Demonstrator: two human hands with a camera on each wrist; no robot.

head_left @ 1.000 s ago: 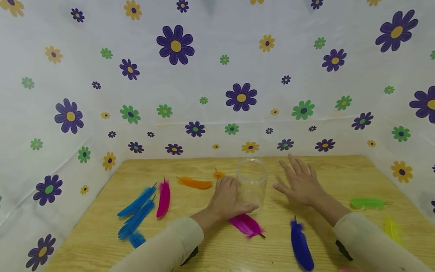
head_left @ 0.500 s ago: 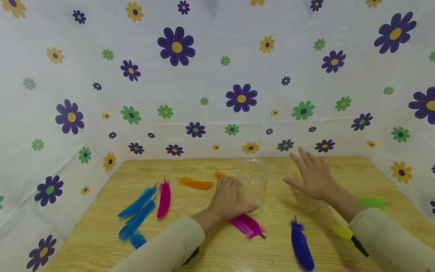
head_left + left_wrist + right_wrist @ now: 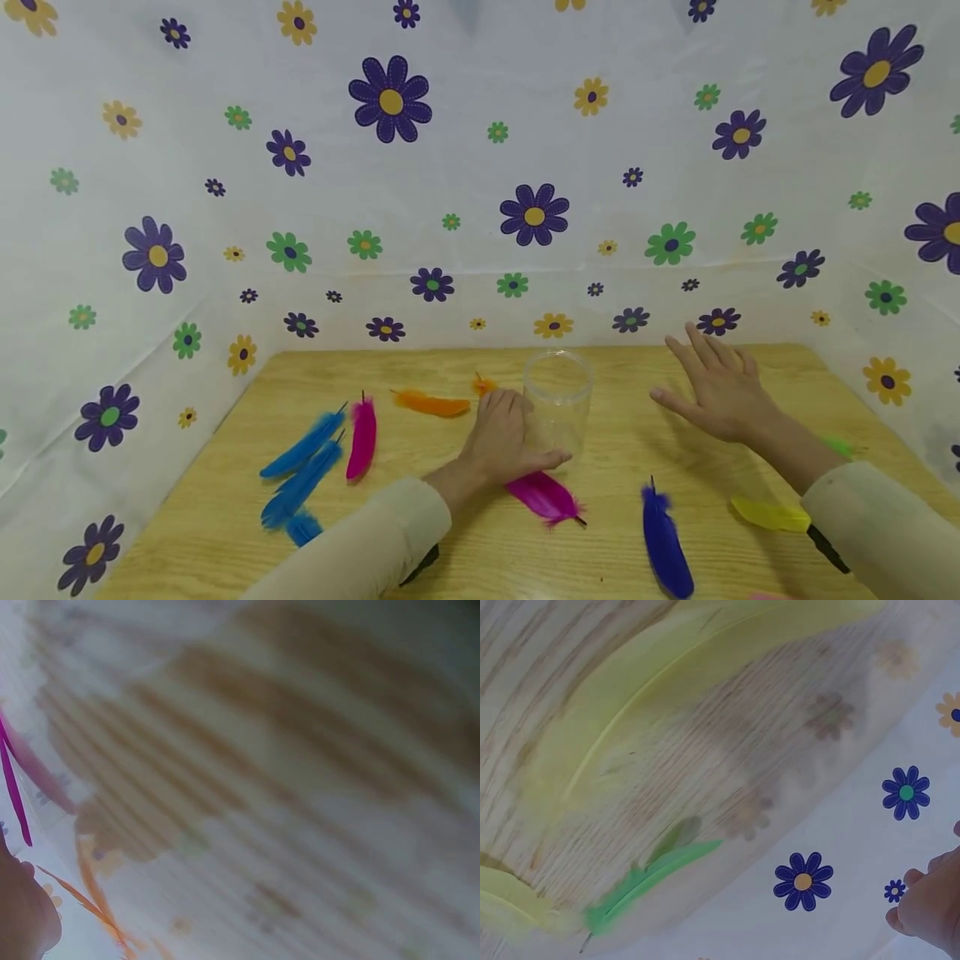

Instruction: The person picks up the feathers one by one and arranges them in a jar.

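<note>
On the table, my left hand holds the clear plastic cup by its left side, thumb across the front. The cup stands upright. Just in front of it, partly under that hand, lies a magenta feather. My right hand is raised over the right side with spread fingers and holds nothing. Nearest to it are a yellow feather and a green feather, partly hidden by the forearm; the right wrist view shows the green feather more fully. A dark blue feather lies nearer the front.
Two orange feathers lie behind and left of the left hand. Another magenta feather and several light blue feathers lie at the left. The wooden table meets a flower-printed cloth at the back and sides.
My right hand has moved away from the cup to the right, uncovering a yellow feather and covering most of the green one. The left hand and cup have stayed put.
</note>
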